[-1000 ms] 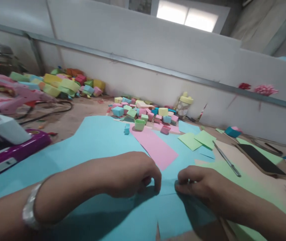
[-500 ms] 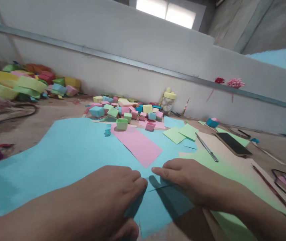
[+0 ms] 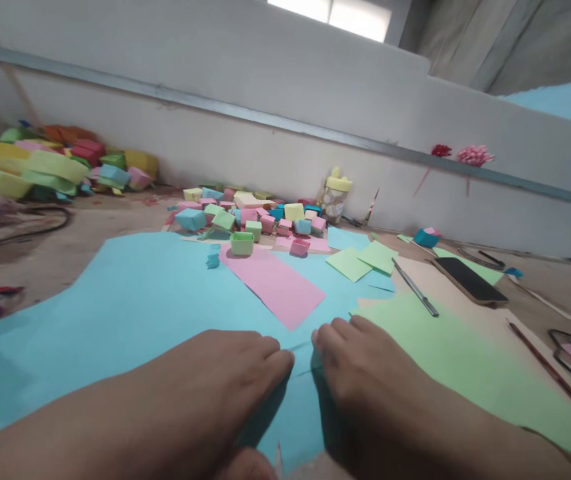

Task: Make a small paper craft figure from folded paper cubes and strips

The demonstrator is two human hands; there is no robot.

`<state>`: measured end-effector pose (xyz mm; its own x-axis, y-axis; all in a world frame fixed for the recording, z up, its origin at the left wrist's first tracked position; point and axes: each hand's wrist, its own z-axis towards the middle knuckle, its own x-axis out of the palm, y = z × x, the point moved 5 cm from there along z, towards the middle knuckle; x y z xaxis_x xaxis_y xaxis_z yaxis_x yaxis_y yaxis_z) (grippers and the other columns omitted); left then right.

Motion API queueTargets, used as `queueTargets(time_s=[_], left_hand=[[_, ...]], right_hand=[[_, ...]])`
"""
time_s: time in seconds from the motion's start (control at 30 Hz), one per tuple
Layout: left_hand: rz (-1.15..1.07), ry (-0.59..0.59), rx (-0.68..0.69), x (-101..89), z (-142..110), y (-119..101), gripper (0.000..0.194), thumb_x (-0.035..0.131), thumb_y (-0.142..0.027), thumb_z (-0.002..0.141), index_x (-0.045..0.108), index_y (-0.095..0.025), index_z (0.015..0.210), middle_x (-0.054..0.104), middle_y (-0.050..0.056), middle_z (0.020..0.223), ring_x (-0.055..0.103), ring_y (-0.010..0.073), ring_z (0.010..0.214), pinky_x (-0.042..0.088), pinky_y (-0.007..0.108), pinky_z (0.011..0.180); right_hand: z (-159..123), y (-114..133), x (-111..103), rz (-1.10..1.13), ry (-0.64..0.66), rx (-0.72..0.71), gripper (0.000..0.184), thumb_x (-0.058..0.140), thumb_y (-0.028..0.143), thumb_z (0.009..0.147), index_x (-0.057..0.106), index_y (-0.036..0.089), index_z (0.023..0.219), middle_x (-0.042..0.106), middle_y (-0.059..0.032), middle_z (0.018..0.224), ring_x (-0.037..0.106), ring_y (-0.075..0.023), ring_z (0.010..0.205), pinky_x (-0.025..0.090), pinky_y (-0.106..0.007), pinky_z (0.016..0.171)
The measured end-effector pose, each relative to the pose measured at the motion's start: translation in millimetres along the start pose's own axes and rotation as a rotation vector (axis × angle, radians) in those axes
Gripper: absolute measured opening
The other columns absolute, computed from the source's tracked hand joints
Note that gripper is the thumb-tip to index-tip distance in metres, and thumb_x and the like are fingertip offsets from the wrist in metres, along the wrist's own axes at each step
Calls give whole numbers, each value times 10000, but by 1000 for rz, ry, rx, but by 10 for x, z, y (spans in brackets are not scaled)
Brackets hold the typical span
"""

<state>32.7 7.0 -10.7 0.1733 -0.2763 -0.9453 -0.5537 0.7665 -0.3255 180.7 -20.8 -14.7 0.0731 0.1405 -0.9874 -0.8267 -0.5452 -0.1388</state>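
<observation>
A large sheet of light blue paper spreads under both of my hands, with a thin slit or crease between them. My left hand presses on its near part, fingers curled down and held together, the thumb lower and partly out of frame. Close on the right, my right hand is closed over the same blue paper, its fingertips turned under and hidden. Just beyond the hands, a pink paper strip lies on the blue sheet, a small green paper box at its far end.
Several small folded paper boxes are heaped by the wall, left of a yellow-lidded jar. At right lie a grey pen, a phone, a brown pencil and green paper. Larger paper boxes are piled far left.
My right hand has drawn its outstretched fingers in and turned them down onto the blue paper. My left hand stays almost where it was. The view has shifted slightly.
</observation>
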Motion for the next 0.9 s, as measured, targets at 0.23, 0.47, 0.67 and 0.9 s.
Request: queueTargets(time_s=[0.23, 0.47, 0.67, 0.9], left_hand=[[9, 166, -44, -47, 188, -137, 266, 547, -496, 752, 552, -230, 745, 543, -10, 710, 500, 165, 609, 314, 248, 515], [12, 169, -141, -32, 300, -144, 61, 540, -274, 753, 557, -216, 762, 580, -9, 691, 533, 171, 621, 313, 243, 524], [81, 77, -103, -7, 376, -151, 243, 598, -417, 716, 569, -183, 778, 540, 46, 839, 500, 213, 778, 356, 271, 591], [164, -130, -39, 68, 391, -145, 36, 486, -177, 741, 518, -192, 749, 532, 16, 794, 483, 164, 680, 340, 276, 575]], right_hand=[[35, -485, -98, 303, -46, 237, 198, 455, 160, 834, 604, 175, 964, 608, -63, 842, 514, -188, 804, 373, -299, 677], [1, -451, -44, 578, -47, 348, 85, 504, 103, 732, 506, 175, 687, 534, -10, 720, 434, -129, 653, 314, -260, 582], [-38, -507, -1, 1058, 38, 545, 143, 467, 89, 708, 556, 180, 772, 446, 57, 537, 386, -73, 475, 268, -199, 442], [-44, -515, 101, 1546, 48, 763, 89, 482, 155, 723, 569, 138, 731, 429, 47, 526, 371, -40, 431, 250, -159, 411]])
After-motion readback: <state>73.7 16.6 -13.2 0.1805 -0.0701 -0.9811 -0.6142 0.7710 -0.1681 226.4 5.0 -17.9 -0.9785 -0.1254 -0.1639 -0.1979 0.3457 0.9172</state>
